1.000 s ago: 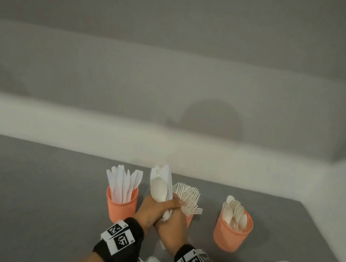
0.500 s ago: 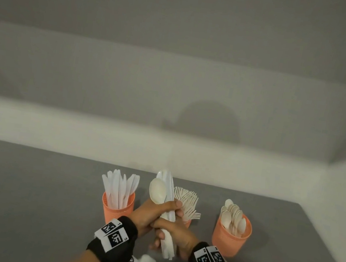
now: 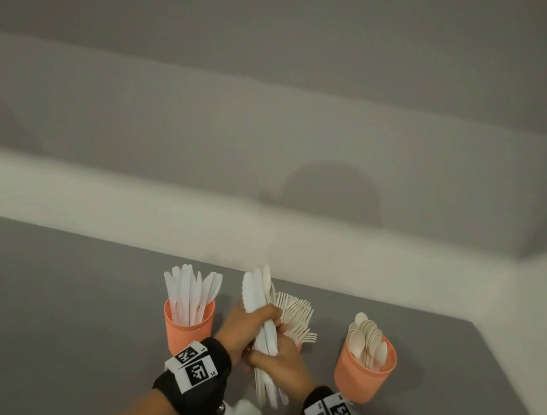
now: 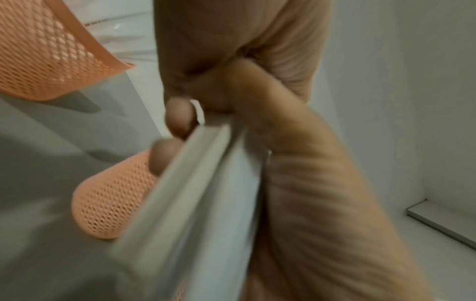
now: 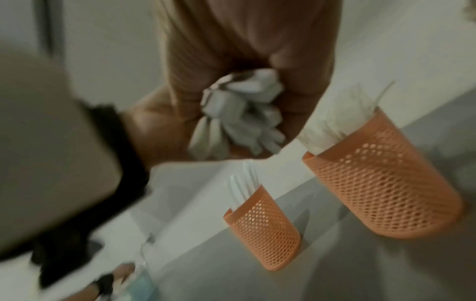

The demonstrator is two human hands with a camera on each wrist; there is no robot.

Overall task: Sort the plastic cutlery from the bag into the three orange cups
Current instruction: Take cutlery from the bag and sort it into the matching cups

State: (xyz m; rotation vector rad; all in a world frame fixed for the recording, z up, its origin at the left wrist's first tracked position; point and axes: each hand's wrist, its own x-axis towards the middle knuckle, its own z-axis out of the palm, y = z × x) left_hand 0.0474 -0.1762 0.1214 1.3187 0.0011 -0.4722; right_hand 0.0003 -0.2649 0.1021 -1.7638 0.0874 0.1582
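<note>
We see both hands clamped on one cutlery bundle point(image 3: 263, 332); left hand point(image 3: 244, 329) above, right hand point(image 3: 282, 362) below; cups behind.

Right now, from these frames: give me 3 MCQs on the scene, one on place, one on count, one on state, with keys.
1. Which cup holds the spoons?
A. left
B. middle
C. right

2. How many orange cups stand on the table?
A. two
B. three
C. four

3. What are the hands doing?
A. both gripping one cutlery bundle
B. resting open
C. lifting a cup

Key:
1 C: spoon bowls stick out of the right cup.
2 B: knife cup, fork cup, right cup.
3 A: left hand and right hand grip the cutlery bundle.
</note>
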